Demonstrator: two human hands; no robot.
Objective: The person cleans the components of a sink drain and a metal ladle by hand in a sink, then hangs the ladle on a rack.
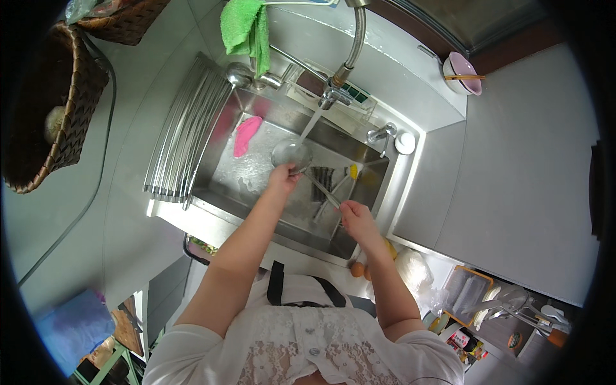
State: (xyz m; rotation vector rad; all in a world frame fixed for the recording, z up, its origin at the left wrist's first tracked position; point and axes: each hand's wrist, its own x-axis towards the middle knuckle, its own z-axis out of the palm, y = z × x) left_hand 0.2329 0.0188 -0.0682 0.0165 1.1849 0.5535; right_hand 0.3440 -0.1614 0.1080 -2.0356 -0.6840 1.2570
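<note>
Over a steel sink [224,168], a stream of water runs from the curved faucet [351,48] onto the round bowl of a metal ladle [292,154]. My left hand [282,179] rests on the ladle's bowl end. My right hand [357,219] grips the far end of its long handle, which slants down to the right between my hands. Utensils with yellow and dark handles [343,179] lie on the sink floor behind the handle.
A pink cloth [246,135] lies at the sink's back left. A green cloth [247,29] hangs above. Ribbed draining board [186,138] left, wicker baskets [58,115] far left. A pink bowl [463,72] with chopsticks back right; containers and utensils [494,308] lower right.
</note>
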